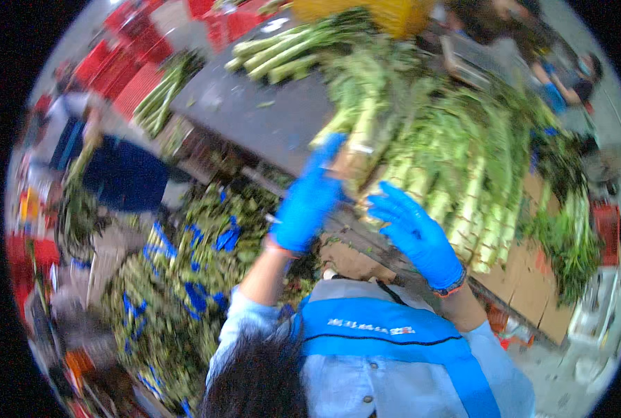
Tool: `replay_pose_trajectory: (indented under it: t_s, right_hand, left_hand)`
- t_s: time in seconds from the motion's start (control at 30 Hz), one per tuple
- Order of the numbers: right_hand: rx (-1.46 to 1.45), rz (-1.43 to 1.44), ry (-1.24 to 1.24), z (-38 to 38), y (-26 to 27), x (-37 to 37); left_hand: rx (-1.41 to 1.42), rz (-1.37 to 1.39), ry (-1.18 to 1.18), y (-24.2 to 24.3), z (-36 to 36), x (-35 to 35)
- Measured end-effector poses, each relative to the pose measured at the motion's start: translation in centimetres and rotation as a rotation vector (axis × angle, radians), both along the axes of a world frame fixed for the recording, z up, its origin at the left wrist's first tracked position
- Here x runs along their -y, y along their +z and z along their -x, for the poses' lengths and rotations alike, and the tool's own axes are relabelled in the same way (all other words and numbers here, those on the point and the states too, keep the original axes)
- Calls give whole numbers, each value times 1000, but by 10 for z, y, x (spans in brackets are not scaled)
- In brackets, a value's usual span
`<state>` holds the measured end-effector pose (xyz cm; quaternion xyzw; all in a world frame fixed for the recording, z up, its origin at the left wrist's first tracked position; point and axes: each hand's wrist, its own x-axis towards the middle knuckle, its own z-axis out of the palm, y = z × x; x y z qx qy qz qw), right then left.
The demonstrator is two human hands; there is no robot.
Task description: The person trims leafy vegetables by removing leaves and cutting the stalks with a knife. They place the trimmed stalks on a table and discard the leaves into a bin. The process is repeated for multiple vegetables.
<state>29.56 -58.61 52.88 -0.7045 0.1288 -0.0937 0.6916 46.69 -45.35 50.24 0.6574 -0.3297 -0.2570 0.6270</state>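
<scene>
Both my hands wear blue gloves. My left hand (310,198) reaches over the edge of the dark table (248,112), close to the cut ends of some thick, leafy green stalks (360,123); motion blur hides whether it holds anything. Beside the large row of celtuce-like stalks (462,193) on the right is my right hand (415,235), fingers apart and palm partly turned up, with nothing seen in it. A white band or tag (360,148) shows by the stalks near my left hand. Another bundle of pale green stalks (284,52) lies at the table's far side.
A big heap of leaves with blue strips (185,282) fills the floor at left. Red crates (127,57) stand at upper left, a yellow container (363,13) at the top. A person (75,115) holds greens at left; another person (577,83) is at upper right. Cardboard (519,282) lies at right.
</scene>
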Motion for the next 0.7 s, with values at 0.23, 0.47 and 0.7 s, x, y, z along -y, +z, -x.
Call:
replay_pose_trajectory:
  t_s: [0.23,0.47,0.7]
  right_hand:
    - [236,-552,-236,34,-22,18]
    - [504,-542,-399,102,-37,73]
    - [391,-365,-770,138,-33,62]
  left_hand:
    - [341,-53,-184,-16,79,28]
    - [742,-455,345,-59,-37,94]
    - [490,-852,203,-107,-104,185]
